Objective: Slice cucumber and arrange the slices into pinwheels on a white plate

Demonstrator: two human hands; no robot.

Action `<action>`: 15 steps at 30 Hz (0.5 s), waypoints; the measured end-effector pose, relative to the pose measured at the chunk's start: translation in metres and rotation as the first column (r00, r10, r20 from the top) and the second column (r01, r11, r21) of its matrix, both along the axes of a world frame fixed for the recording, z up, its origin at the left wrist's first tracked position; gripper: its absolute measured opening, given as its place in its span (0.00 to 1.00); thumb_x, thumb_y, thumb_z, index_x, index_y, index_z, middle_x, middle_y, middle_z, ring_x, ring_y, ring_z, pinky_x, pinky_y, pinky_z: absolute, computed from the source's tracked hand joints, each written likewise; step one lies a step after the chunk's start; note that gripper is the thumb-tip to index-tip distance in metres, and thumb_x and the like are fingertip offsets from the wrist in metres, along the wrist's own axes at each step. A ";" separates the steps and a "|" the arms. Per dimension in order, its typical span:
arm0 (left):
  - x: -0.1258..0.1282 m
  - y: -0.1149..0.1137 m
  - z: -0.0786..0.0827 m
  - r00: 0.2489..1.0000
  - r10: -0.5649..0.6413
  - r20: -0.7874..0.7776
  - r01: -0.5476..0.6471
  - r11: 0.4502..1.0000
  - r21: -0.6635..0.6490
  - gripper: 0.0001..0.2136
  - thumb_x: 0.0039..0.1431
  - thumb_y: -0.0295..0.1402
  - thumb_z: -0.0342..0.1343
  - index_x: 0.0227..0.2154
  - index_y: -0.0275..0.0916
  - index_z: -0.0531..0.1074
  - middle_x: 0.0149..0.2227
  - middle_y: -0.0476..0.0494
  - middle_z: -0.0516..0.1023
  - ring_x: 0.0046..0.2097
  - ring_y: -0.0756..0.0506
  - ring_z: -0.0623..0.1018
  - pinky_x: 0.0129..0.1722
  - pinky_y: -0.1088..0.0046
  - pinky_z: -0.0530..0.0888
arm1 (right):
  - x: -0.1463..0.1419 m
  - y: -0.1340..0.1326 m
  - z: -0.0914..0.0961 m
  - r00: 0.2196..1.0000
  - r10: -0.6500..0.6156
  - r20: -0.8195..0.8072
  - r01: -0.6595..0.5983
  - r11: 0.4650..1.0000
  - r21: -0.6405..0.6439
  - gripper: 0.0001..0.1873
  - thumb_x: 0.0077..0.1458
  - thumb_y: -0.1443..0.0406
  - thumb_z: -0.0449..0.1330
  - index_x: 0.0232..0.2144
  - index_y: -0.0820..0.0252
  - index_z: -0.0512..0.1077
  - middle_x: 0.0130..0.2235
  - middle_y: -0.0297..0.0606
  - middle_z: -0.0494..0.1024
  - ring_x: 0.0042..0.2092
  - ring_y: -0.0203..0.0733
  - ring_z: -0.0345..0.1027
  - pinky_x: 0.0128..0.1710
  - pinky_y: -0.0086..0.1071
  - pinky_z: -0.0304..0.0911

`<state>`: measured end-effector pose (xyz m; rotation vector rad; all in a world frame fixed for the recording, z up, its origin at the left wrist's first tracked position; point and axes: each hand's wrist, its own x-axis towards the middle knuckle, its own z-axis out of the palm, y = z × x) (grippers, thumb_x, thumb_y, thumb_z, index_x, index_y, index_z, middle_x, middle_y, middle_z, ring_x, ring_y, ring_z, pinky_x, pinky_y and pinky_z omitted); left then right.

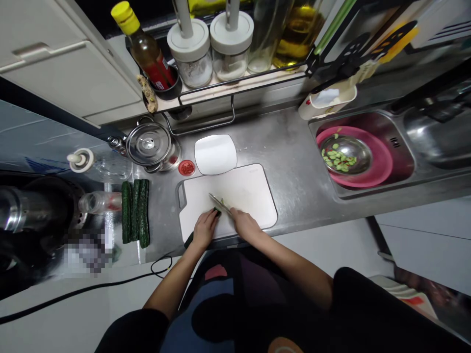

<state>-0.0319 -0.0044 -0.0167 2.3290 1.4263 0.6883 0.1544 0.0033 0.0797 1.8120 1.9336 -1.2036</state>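
- The fingers of my left hand (205,228) are curled and pressed together on top of the cucumber (217,212). It is dark green and lies on the near middle of the board. Only its cut end shows past the fingertips, and the palm covers the rest.
- My right hand (246,225) is clenched tight round the knife (220,202). The handle is buried in the fist. The pale, narrow blade points toward 10 o'clock and meets the cucumber's end.
- The cutting board (243,189) is matte white, a rounded rectangle with a grip slot at 9 o'clock. My wrists hide part of its near edge.
- It lies on the brushed steel surface (290,162), which is dull and scuffed.
- At 12 o'clock, just beside the board, sits a smooth white plate (215,153), a rounded square.
- At 9 o'clock three whole cucumbers (135,218), bumpy-skinned, lie side by side.
- At 11 o'clock stands a shiny steel pot (149,144) with its lid on.
- At 2 o'clock a round pink basin (380,164) holds a steel bowl (362,152) of green pieces too small for me to make out.
- At 8 o'clock a blurred patch is unreadable.
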 end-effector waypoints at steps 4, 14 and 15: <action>0.000 0.000 0.000 1.000 0.012 -0.006 -0.012 1.000 -0.007 0.12 0.63 0.36 0.48 0.43 0.41 0.74 0.42 0.40 0.79 0.43 0.44 0.78 0.44 0.64 0.77 | 0.006 -0.005 0.014 0.999 0.015 0.037 -0.014 1.000 -0.006 0.20 0.56 0.77 0.43 0.48 0.60 0.62 0.44 0.43 0.74 0.43 0.42 0.70 0.36 0.29 0.59; -0.001 0.000 -0.002 1.000 0.004 -0.023 -0.005 1.000 -0.029 0.11 0.63 0.35 0.48 0.44 0.43 0.73 0.42 0.42 0.79 0.44 0.44 0.78 0.45 0.64 0.76 | 0.001 -0.026 0.029 0.995 0.086 0.050 -0.084 0.995 -0.046 0.23 0.56 0.78 0.41 0.49 0.62 0.63 0.44 0.47 0.74 0.41 0.44 0.72 0.35 0.30 0.61; -0.002 0.000 -0.002 1.000 0.000 -0.020 -0.001 1.000 -0.030 0.11 0.63 0.34 0.48 0.44 0.43 0.73 0.42 0.42 0.79 0.44 0.44 0.77 0.45 0.64 0.76 | 0.001 -0.026 0.030 0.995 0.085 0.049 -0.083 0.995 -0.046 0.22 0.56 0.78 0.41 0.49 0.62 0.63 0.44 0.47 0.74 0.41 0.44 0.72 0.35 0.30 0.61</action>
